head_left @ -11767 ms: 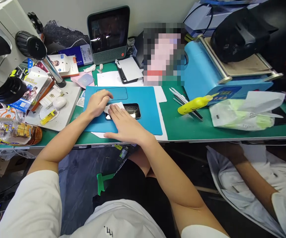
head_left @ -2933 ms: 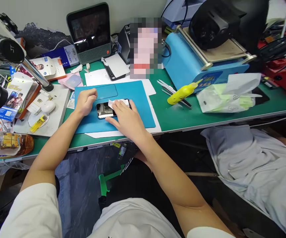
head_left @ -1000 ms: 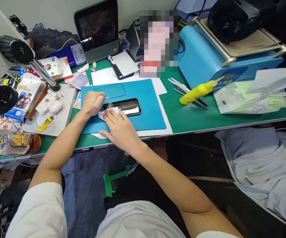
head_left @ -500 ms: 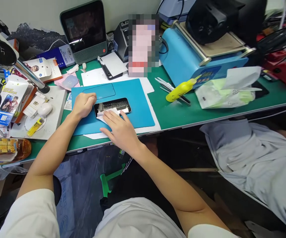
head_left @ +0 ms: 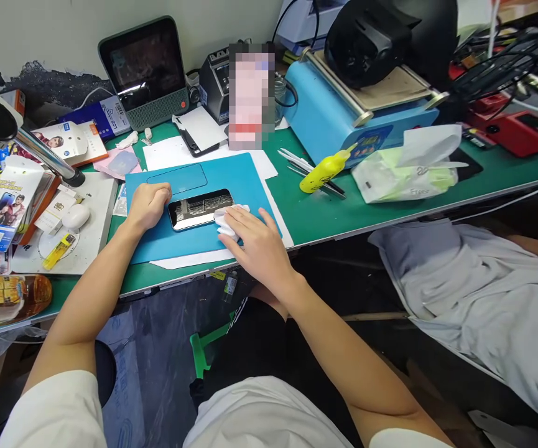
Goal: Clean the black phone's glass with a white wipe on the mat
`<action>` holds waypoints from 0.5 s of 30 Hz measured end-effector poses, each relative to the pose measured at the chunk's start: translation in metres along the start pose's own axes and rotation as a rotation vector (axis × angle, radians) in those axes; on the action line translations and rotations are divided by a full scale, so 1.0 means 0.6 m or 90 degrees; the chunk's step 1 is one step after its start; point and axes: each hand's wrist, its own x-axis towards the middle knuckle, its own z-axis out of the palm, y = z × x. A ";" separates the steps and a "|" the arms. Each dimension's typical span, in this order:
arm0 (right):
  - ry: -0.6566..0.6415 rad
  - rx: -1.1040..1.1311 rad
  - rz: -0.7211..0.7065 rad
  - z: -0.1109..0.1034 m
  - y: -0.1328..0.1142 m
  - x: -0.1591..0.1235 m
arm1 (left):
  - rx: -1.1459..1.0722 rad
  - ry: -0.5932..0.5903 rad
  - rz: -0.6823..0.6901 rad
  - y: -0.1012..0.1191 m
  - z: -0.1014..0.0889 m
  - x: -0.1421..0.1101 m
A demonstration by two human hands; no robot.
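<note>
A phone (head_left: 198, 210) with a dark, glossy, reflective face lies flat on a blue mat (head_left: 157, 246). My right hand (head_left: 259, 239) presses a crumpled white tissue (head_left: 226, 219) at the phone's right end, fingers together over it and thumb apart. By the phone's left end rests my left hand (head_left: 147, 204), its fingers curled closed; whether anything is inside them is hidden. Behind the phone, a thin dark rounded-rectangle outline (head_left: 178, 179) shows on the mat.
A yellow bottle (head_left: 322, 173) lies on thin tools right of the mat, beside a tissue pack (head_left: 402, 177). Behind them stands a blue machine (head_left: 324, 112). A screen device (head_left: 145, 74) stands at the back. Boxes and a yellow lighter (head_left: 58, 251) lie left. Another person's clothing (head_left: 474, 292) shows at right.
My right hand has slid the tissue rightward along the phone to its right end, uncovering more of the phone's face. My left hand stays by the left end. The camera view has shifted slightly.
</note>
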 end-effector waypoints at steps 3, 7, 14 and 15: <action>0.022 -0.012 0.001 0.001 -0.001 -0.004 | 0.000 -0.003 -0.006 0.002 -0.001 0.000; 0.031 -0.048 -0.017 0.006 -0.003 0.006 | -0.003 -0.011 -0.016 0.005 -0.004 -0.001; 0.005 -0.095 -0.032 0.008 0.002 0.040 | 0.000 -0.018 -0.032 0.003 -0.005 -0.001; 0.005 -0.099 -0.033 0.007 0.001 0.036 | -0.001 -0.017 -0.030 0.003 -0.005 -0.001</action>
